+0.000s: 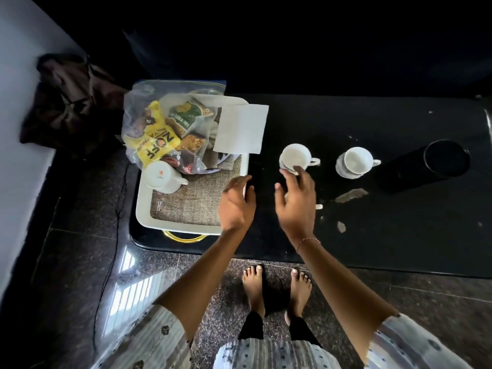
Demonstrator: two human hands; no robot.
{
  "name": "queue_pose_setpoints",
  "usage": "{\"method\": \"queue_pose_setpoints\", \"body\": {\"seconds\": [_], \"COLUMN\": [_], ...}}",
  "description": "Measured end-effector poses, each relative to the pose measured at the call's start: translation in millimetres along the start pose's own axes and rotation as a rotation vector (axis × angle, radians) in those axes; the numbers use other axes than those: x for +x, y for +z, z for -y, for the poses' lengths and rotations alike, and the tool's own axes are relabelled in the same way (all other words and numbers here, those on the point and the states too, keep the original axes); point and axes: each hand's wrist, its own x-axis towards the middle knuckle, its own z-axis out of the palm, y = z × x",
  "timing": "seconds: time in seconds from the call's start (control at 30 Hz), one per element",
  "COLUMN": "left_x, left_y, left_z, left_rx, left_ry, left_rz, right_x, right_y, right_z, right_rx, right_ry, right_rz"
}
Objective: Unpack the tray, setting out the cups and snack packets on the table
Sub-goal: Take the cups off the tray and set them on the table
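Observation:
A white tray (145, 206) lined with a woven mat sits at the left end of the black table (372, 121). In it lie a clear bag of snack packets (165, 129) and one upturned white cup (161, 177). Two white cups on saucers stand on the table: one (295, 155) beside the tray, another (355, 161) further right. My right hand (296, 201) hovers just below the nearer cup, fingertips touching its saucer rim, fingers apart. My left hand (237, 201) rests open over the tray's right edge, holding nothing.
A white napkin (241, 129) lies over the tray's far right corner. A black cylindrical flask (431, 163) stands at the right. Small scraps dot the table. A dark bag (69, 99) leans against the wall on the left. My bare feet stand on the granite floor.

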Motion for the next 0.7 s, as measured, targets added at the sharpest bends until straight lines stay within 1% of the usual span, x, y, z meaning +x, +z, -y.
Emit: {"method": "queue_pose_setpoints", "body": {"seconds": [0.07,0.13,0.23,0.33,0.47,0.57,0.7], "left_x": [7,15,27,35,47,58,73], "left_y": [-19,-38,-67,-88,-106,-112,-116], "left_z": [13,29,58,85,112,125,129], "left_rx": [0.073,0.122,0.184,0.2,0.165,0.107,0.042], "left_ry": [0.057,0.066,-0.031,-0.116,-0.181,-0.178,-0.269], "left_rz": [-0.06,-0.124,-0.207,-0.241,-0.2,-0.109,-0.025], "right_x": [5,9,12,12,11,12,16], "right_y": [18,37,67,93,124,143,156], "right_z": [27,52,85,109,137,149,149], "right_rx": [0.016,0.052,0.075,0.084,0.129,0.16,0.188], "right_ry": [-0.069,-0.126,-0.177,-0.235,-0.323,-0.341,-0.327], "right_rz": [0.04,0.103,0.251,0.37,0.466,0.507,0.522]}}
